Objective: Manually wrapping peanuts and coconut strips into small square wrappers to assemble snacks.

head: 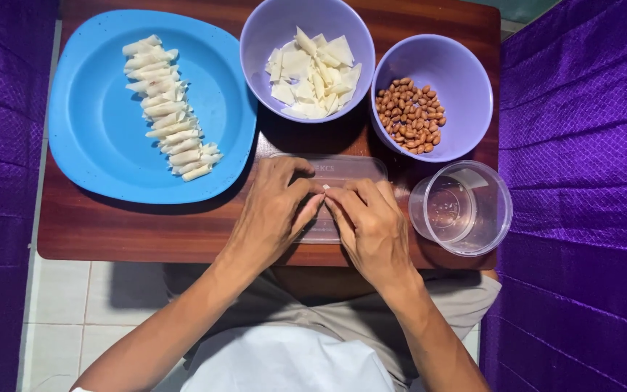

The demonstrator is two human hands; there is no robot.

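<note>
My left hand [273, 214] and my right hand [371, 225] meet fingertip to fingertip over a clear plastic lid [342, 168] lying flat on the brown wooden table [132, 229]. Together they pinch a small white wrapper piece [326, 188], mostly hidden by the fingers. Behind the hands a purple bowl [266, 33] holds cut white wrapper pieces [313, 72]. To its right a second purple bowl [466, 80] holds peanuts [409, 115]. A blue plate [96, 131] at the left carries a row of several rolled white pieces [168, 109].
A clear round plastic container [466, 207] with a little water stands right of my right hand, near the table's front edge. Purple quilted fabric [582, 181] hangs on both sides. White tiled floor [67, 305] shows below the table at left.
</note>
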